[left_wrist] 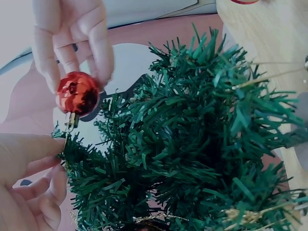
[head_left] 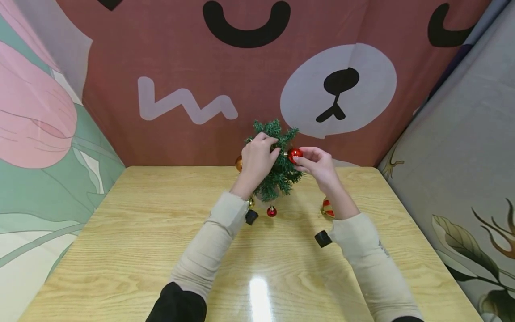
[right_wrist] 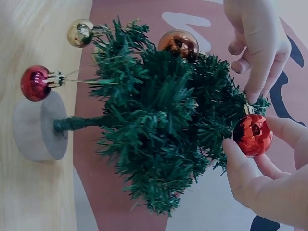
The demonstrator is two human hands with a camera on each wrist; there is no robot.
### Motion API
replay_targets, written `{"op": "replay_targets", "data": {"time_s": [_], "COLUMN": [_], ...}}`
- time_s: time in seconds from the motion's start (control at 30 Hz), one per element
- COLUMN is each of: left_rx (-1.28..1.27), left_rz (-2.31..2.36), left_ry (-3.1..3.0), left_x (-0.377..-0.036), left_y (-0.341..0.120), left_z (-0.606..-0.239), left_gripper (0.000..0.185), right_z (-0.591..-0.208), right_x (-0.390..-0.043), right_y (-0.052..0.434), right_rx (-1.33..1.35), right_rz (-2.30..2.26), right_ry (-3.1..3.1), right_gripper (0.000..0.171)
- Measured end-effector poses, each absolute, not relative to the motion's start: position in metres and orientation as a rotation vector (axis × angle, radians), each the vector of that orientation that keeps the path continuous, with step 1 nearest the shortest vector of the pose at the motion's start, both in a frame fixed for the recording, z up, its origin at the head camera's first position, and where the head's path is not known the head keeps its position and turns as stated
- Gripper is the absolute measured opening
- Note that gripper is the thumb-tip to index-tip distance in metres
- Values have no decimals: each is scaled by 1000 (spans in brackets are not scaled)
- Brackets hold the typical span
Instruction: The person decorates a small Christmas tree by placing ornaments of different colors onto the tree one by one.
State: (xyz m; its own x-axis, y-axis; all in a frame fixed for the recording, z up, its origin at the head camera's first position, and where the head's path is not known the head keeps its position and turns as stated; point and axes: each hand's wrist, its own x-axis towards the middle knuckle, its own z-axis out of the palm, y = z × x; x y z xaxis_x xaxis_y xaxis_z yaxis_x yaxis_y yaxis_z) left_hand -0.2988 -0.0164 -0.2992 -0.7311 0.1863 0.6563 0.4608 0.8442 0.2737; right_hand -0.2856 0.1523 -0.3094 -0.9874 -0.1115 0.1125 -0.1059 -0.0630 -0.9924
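A small green artificial Christmas tree (head_left: 277, 176) stands on the table with a grey round base (right_wrist: 38, 130). Between the thumb and fingers of my right hand (head_left: 320, 169) is a shiny red bauble (right_wrist: 252, 137), beside the tree's upper right branches. Its gold cap points toward the tree. My left hand (head_left: 258, 154) reaches to the top of the tree and pinches the thin gold cord (left_wrist: 64, 145) of that bauble, close to a branch tip. A dark red bauble (right_wrist: 35, 83), a small gold bauble (right_wrist: 79, 32) and a copper bauble (right_wrist: 178, 44) hang on other branches.
A red and gold striped bauble (head_left: 327, 209) lies on the wooden table (head_left: 161, 232), right of the tree, partly behind my right forearm. Close behind the tree hangs a brown cloth (head_left: 181, 143) with a bear face. Patterned cloths flank both sides.
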Motion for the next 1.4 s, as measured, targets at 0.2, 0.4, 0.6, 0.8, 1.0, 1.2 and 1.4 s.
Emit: {"op": "replay_targets", "data": {"time_s": [0.2, 0.4, 0.6, 0.8, 1.0, 1.2, 1.4], "left_rx": [-456, -466, -488, -488, -483, -482, -501], "left_rz": [-660, -709, -722, -725, -716, -718, -726], "left_ry": [-2392, -2376, -2351, -2357, -2365, -2360, -2340], "left_x": [-294, -291, -290, -289, -289, -288, -287], "left_y": [-17, -18, -18, -19, -19, -20, -20], "left_z": [-300, -303, -303, -304, -304, -303, -304], "left_gripper": [24, 23, 22, 23, 23, 23, 23], "right_z": [-318, -329, -336, -337, -337, -338, -339], "right_x": [-280, -276, -276, -275, -275, -276, -275], "right_y": [153, 152, 152, 151, 150, 150, 151], "right_rx": [-231, -206, -194, -195, -217, -244, -271], "right_rz": [-2257, -2240, -2216, -2210, -2232, -2232, -2225], "right_ry": [2127, 2115, 2128, 2132, 2113, 2112, 2115], "right_gripper": [31, 35, 41, 42, 44, 43, 41]}}
